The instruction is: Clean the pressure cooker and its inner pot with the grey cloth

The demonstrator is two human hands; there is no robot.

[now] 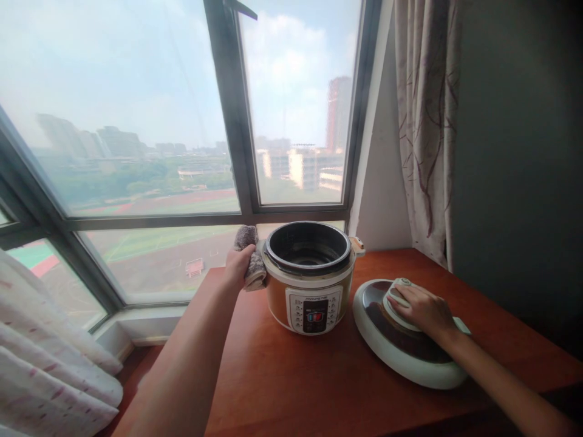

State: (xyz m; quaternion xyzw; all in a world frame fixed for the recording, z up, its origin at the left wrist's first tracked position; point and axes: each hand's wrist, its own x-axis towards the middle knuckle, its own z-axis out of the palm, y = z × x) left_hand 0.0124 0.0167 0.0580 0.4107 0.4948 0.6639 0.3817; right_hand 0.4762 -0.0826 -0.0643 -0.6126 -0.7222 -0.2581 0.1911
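the open cooker point(307, 285) is stood upright near the surface's point(273, 388) far left corner, its panel point(314, 312) turned toward the near edge. the lid point(373, 337) is laid knob up toward the right edge, its long axis slanted from far left to near right. the cloth point(248, 243) is clamped by the outstretched left hand point(237, 265) against the cooker's side; the knob point(404, 281) is gripped palm-down by the right hand point(423, 309).

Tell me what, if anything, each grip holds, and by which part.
Left grip: a gray cloth, by its middle, against the cooker; what it covers is hidden. Right grip: the lid, by its raised top handle.
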